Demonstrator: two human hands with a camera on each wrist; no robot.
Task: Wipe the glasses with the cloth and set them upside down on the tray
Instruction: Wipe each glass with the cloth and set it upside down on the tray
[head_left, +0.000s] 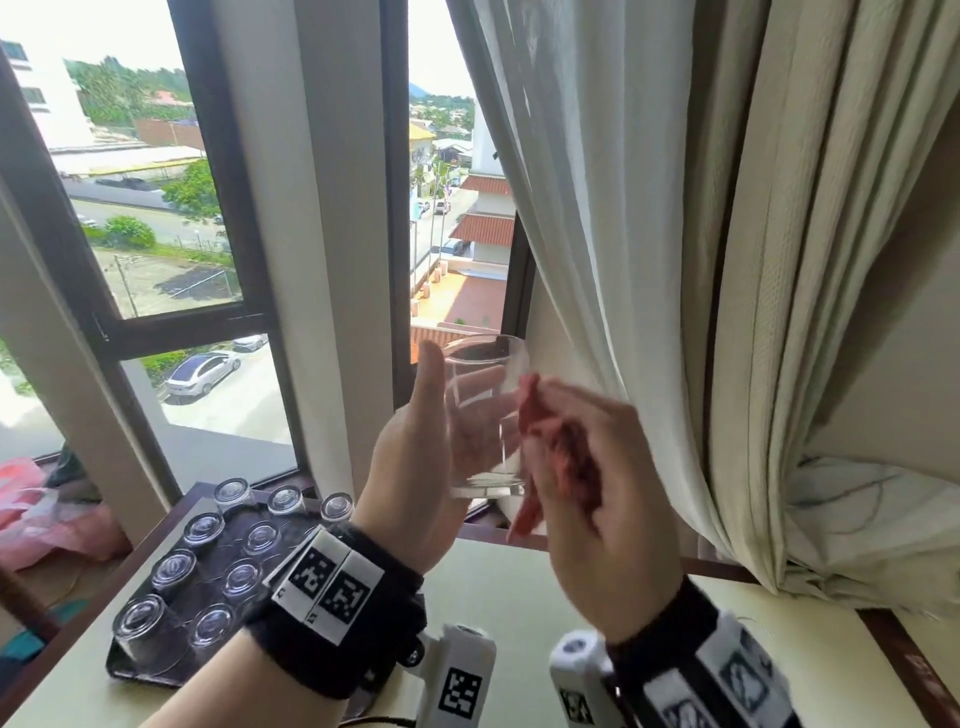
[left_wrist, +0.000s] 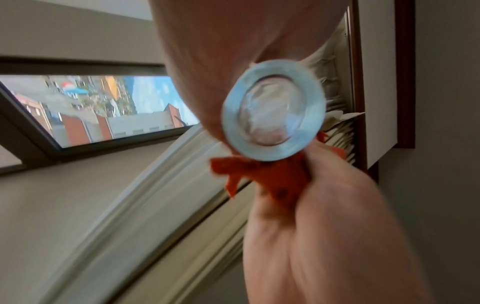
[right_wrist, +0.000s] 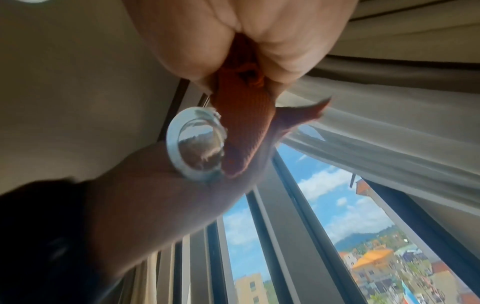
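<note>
My left hand holds a clear glass upright in the air in front of the window, fingers wrapped round its side. Its thick round base faces the left wrist camera and shows again in the right wrist view. My right hand grips a bunched orange-red cloth and presses it against the glass's right side; the cloth lies over the edge of the base. A dark tray at lower left carries several glasses set upside down.
The tray sits on a pale table by the window. A cream curtain hangs close on the right, right behind my right hand. Pink plastic lies at the far left.
</note>
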